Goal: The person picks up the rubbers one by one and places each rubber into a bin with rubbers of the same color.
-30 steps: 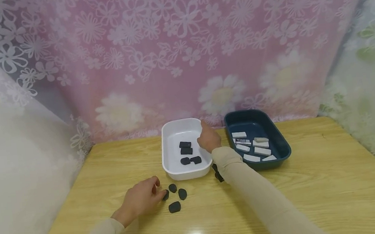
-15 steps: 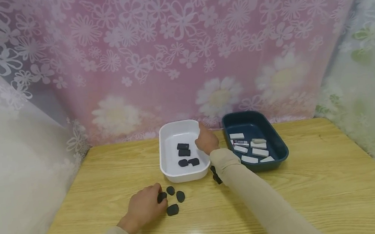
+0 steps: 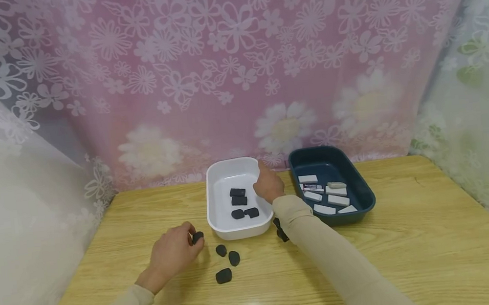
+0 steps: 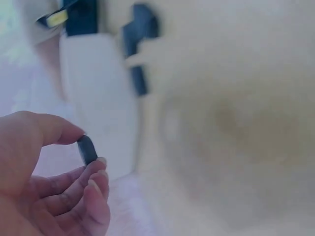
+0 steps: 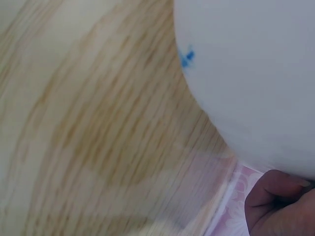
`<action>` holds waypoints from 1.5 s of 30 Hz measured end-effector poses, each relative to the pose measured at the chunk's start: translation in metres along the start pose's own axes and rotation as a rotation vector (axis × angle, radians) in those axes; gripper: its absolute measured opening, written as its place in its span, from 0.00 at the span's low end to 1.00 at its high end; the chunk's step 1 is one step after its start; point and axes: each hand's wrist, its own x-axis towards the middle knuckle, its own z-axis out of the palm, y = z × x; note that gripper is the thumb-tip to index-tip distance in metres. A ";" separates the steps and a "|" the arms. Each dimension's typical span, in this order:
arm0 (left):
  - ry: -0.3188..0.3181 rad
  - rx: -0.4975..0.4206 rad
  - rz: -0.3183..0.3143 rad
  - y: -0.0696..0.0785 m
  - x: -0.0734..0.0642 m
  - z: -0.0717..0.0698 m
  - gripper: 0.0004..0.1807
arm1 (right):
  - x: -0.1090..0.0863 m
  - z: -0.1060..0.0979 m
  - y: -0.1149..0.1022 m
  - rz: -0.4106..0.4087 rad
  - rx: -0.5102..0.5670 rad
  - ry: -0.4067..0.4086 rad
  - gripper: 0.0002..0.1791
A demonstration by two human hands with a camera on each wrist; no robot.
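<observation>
My left hand [image 3: 172,250] pinches a small black rounded block [image 3: 197,237] between thumb and fingertips, left of the white tray's front corner. In the left wrist view the same block [image 4: 87,150] shows edge-on. My right hand [image 3: 268,183] grips the right rim of the white tray [image 3: 211,200]; in the right wrist view its curled fingers [image 5: 278,189] lie at that rim. Inside the tray lie several black blocks, including an oblong one [image 3: 239,200]. On the table, right of my left hand, are three more black blocks [image 3: 223,276].
A dark blue tray [image 3: 365,192] stands right of the white one, with several white erasers [image 3: 338,200] in it. Both trays sit on a wood-grain table [image 3: 411,234], near its back edge. A pink flowered curtain [image 3: 222,100] hangs behind them.
My left hand closed on the leftmost loose black block, lifted it from the group and moved it left and back. My right hand stays on the white tray's rim.
</observation>
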 end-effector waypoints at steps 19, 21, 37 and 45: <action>0.002 0.054 0.217 0.029 0.085 -0.019 0.10 | -0.002 0.005 -0.008 -0.014 -0.015 -0.007 0.42; -0.014 0.071 0.281 0.030 0.089 -0.014 0.10 | -0.003 0.004 -0.009 -0.012 -0.005 -0.008 0.42; -0.090 0.251 0.453 0.030 0.109 0.028 0.05 | -0.003 0.002 -0.003 0.011 -0.007 0.000 0.42; -0.083 0.262 0.440 0.035 0.110 0.036 0.05 | -0.002 0.000 0.004 0.016 0.000 0.017 0.42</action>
